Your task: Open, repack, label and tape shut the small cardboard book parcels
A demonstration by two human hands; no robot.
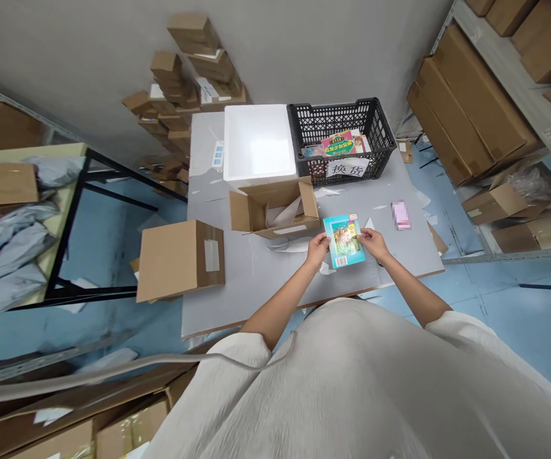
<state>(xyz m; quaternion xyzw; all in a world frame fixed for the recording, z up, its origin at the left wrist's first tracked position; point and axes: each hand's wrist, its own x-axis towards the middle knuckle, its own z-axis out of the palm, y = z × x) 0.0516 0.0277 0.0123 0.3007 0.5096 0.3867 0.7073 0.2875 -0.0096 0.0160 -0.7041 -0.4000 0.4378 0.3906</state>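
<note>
Both hands on it: left hand (317, 247) and right hand (373, 242) pinch the edges of a small teal picture book (344, 240), flat on the grey table (237, 268), just near of the open cardboard box (275, 213).

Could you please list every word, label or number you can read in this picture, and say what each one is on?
"换货": white paper sign on the front of the black crate.
Book held by left hand and right hand: cover print too small to read.
Books in the crate: title blurred.
Label beside the white foam box: unreadable.
Pink item: blurred out.
</note>
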